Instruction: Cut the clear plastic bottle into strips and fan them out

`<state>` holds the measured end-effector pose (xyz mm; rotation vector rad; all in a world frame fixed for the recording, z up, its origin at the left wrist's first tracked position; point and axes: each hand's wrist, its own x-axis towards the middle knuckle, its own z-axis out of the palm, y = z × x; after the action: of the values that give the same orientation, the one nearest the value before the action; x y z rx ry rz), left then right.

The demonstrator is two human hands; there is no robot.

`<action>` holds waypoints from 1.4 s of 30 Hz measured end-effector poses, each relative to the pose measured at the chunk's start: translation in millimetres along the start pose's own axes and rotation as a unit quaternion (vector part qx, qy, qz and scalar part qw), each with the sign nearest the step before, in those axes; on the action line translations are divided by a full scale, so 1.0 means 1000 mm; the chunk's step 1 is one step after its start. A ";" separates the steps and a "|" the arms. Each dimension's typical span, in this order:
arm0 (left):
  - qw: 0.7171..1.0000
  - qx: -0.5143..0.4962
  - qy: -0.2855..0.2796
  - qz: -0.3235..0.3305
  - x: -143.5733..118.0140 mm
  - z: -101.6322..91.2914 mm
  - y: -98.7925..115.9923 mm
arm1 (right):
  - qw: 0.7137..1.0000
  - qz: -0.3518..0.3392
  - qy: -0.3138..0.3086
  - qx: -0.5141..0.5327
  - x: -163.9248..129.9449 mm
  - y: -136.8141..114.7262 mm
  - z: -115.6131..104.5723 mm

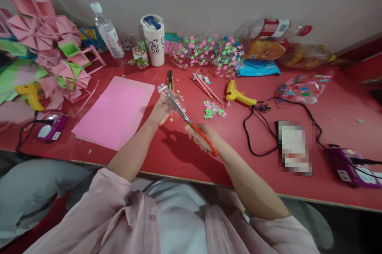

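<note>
My left hand (160, 110) is closed around a clear plastic bottle top (162, 88), its neck end pointing away from me. In my right hand (199, 138) are scissors with orange handles (211, 145). Their long metal blades lie against the plastic, and I cannot tell whether they are parted. Beyond my hands, a yellow-and-black box cutter (170, 80) rests on the red table. To the right of the plastic lies a small heap of green and pink paper stars (212, 110), with two patterned pink sticks (208, 87) behind it.
Pink paper sheets (119, 109) lie at left, near pink paper constructions (32, 27). A water bottle (108, 33) and a white tumbler (154, 43) stand at the back. A yellow glue gun (240, 95) trails a black cable toward a purple power box (352, 166). Star-covered plastic bottles (205, 53) line the wall.
</note>
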<state>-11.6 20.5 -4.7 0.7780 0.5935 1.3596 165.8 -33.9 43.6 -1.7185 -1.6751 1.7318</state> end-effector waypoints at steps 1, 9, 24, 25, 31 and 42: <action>1.000 0.002 0.004 -0.003 0.000 0.000 0.000 | 1.000 0.007 0.002 -0.004 -0.001 -0.001 0.000; 1.000 -0.001 0.006 -0.010 0.000 0.001 0.001 | 0.999 -0.034 -0.014 0.013 0.000 0.004 -0.001; 1.000 0.016 0.006 -0.026 -0.004 0.012 -0.005 | 1.000 -0.025 -0.004 0.017 0.004 0.003 0.003; 0.999 0.018 0.010 -0.028 -0.004 0.012 -0.004 | 1.000 -0.020 -0.002 0.017 0.003 0.002 0.003; 1.000 0.012 0.005 -0.024 -0.004 0.014 -0.003 | 1.000 0.020 0.007 0.012 -0.001 -0.007 0.003; 0.998 -0.043 0.048 0.017 0.002 0.003 0.000 | 0.996 -0.062 -0.067 0.017 0.001 0.002 0.002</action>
<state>-9.1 22.6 -3.2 0.6586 0.5952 1.4509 165.2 -35.1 40.8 -1.4796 -1.7559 1.8417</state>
